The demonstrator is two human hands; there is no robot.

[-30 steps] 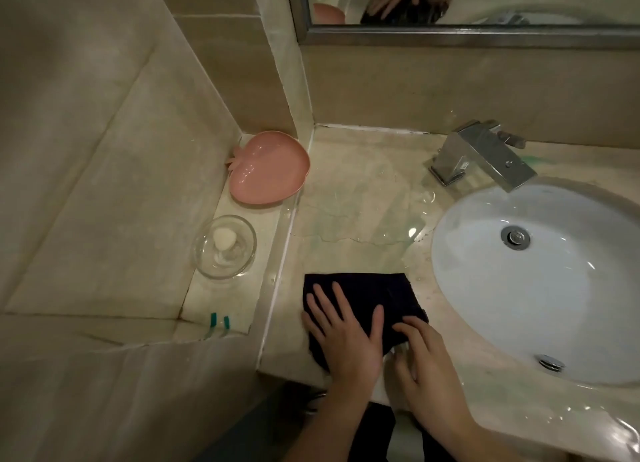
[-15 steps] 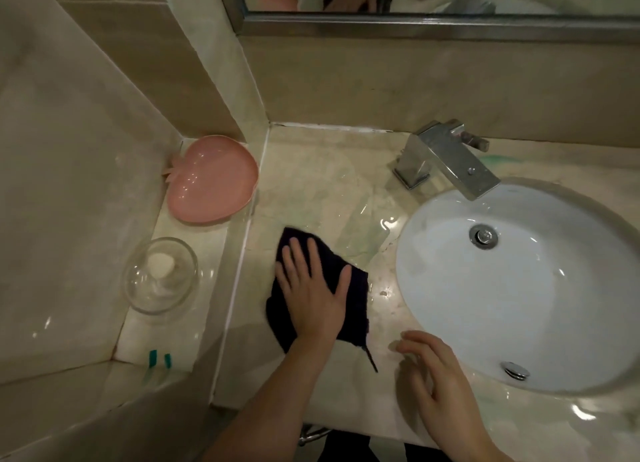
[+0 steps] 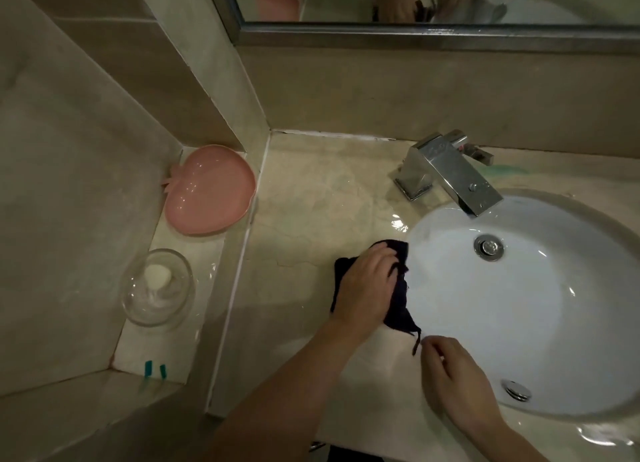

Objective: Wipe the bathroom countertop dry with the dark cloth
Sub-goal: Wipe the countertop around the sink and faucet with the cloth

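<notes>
The left hand [image 3: 367,285] lies on top of the dark cloth [image 3: 398,309], its fingers bent over the bunched fabric and gripping it against the counter [image 3: 311,219] right at the left rim of the sink [image 3: 519,305]. The right hand [image 3: 457,375] rests near the counter's front edge, just beside the cloth's trailing corner, fingers loosely curled and holding nothing. The cloth is crumpled rather than spread, and its far tip touches or slightly overhangs the basin rim. The step in hand looks like drying the strip beside the basin. To do it well, it would pay to flatten the cloth so more of it meets the stone, press evenly, and draw overlapping strokes from the back wall toward the front edge. Glints of water show between the cloth and the faucet [image 3: 446,174], and more along the front right edge below the basin, so much of the job seems left. On a lower ledge past the counter's left edge sit a pink dish [image 3: 207,191] and a glass bowl [image 3: 156,288], well apart from the wiping.
</notes>
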